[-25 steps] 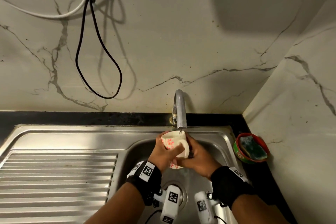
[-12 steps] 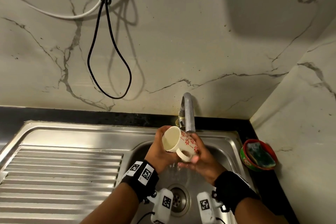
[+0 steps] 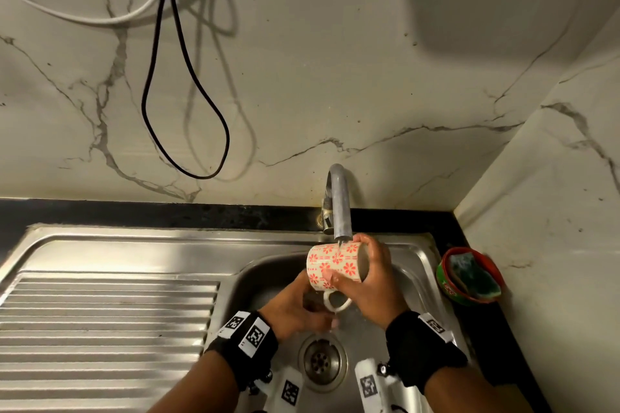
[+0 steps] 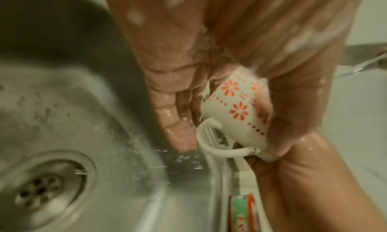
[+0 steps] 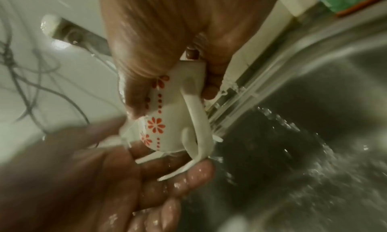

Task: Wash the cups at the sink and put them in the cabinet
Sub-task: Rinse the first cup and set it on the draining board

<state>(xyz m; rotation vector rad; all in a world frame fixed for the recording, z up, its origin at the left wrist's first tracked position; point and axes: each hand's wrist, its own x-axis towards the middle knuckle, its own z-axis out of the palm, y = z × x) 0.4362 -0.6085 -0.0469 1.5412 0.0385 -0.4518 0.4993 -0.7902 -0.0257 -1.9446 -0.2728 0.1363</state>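
Two cables (image 3: 188,104), one black and one white, hang on the wall at the left. Below lies one steel sink (image 3: 110,265) with one drain (image 3: 322,360). The left hand (image 3: 295,308) is cupped loosely open under one flowered cup (image 3: 335,265), gripping nothing. One tap (image 3: 339,204) runs water onto the cup, which lies sideways over the basin, handle down. The right hand (image 3: 372,282) wraps its fingers round it. At the far right sits one red bowl (image 3: 449,288) holding one sponge (image 3: 473,273).
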